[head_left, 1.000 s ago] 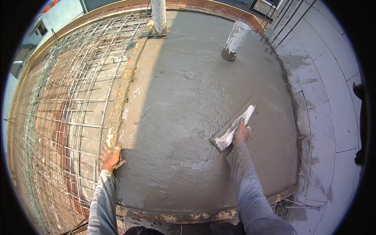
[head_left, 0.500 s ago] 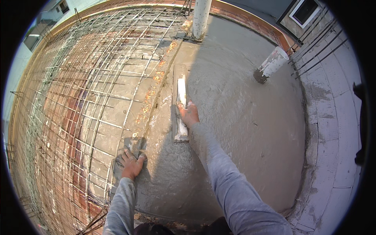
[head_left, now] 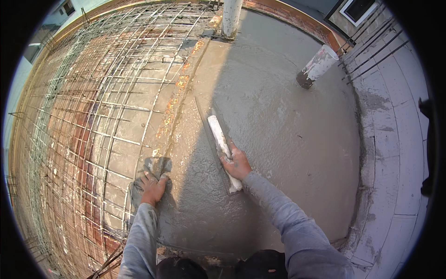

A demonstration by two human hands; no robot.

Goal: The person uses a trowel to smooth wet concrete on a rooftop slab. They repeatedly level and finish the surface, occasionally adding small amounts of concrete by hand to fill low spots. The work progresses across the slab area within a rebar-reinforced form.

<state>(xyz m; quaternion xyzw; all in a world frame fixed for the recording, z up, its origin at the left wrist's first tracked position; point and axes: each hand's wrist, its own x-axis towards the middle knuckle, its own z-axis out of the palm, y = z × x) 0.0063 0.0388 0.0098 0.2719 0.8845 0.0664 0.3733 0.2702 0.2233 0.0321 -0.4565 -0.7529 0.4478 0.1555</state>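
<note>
The right hand [head_left: 237,164] hides part of a white handle [head_left: 219,135]; the top edge crops 1 pipe [head_left: 231,17].

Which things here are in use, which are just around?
In use:
right hand, gripping the white-handled float
wet concrete under the float
left hand, near the orange-speckled strip

Seemingly just around:
rebar grid
pipe at the top edge
pipe at upper right
pale blocks
</note>
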